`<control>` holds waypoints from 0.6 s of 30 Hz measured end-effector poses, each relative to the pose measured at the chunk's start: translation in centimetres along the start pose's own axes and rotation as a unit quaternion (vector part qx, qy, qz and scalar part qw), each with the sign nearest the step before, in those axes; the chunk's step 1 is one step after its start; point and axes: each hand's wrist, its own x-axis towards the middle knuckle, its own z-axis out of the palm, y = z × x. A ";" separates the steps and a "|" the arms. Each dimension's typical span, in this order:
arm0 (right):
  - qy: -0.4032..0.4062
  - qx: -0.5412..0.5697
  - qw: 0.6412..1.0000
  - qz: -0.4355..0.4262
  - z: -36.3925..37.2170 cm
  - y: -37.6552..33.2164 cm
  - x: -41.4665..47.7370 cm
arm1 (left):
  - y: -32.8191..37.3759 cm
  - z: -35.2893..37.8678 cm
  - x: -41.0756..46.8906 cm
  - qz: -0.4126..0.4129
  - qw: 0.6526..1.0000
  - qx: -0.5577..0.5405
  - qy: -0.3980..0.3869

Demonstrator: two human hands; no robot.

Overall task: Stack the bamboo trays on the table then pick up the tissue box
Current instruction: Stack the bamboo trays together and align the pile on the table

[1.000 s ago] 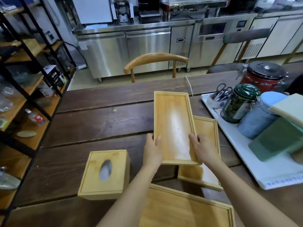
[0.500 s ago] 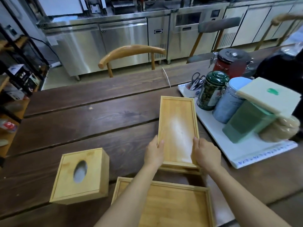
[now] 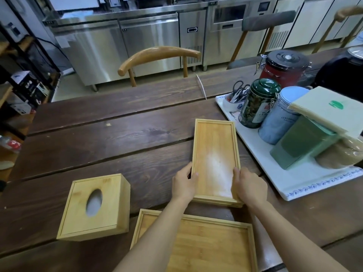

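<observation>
A narrow bamboo tray [image 3: 215, 152] lies on top of a second narrow tray, whose edge [image 3: 217, 203] shows just under its near end. My left hand [image 3: 184, 183] grips the top tray's near left side. My right hand [image 3: 248, 186] grips its near right corner. A larger bamboo tray [image 3: 206, 246] lies flat at the table's near edge, partly under my forearms. The square bamboo tissue box [image 3: 94, 207] with an oval slot stands to the left of my hands, untouched.
A white serving tray [image 3: 275, 179] at the right holds a green tin [image 3: 257, 103], a blue jar [image 3: 279, 116], a green box, a red canister and scissors. A wooden chair [image 3: 159, 54] stands across the dark wooden table [image 3: 98, 138]. Shelves line the left.
Both hands carried the narrow tray right and down onto the other narrow tray, which it now covers. The view shifted right.
</observation>
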 end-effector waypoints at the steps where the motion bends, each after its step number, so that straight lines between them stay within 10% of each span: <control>1: -0.003 0.000 1.000 0.000 0.0 0.1 0.1 | 0.0 0.0 0.0 0.000 1.000 -0.002 -0.003; 11: -0.019 -0.024 0.999 0.009 -1.1 0.2 0.2 | 0.4 -0.9 -0.3 -0.039 0.999 0.021 -0.024; 18: 0.031 0.078 0.936 -0.342 -2.2 0.2 -1.7 | -0.7 -4.6 -5.1 0.090 0.963 0.223 -0.119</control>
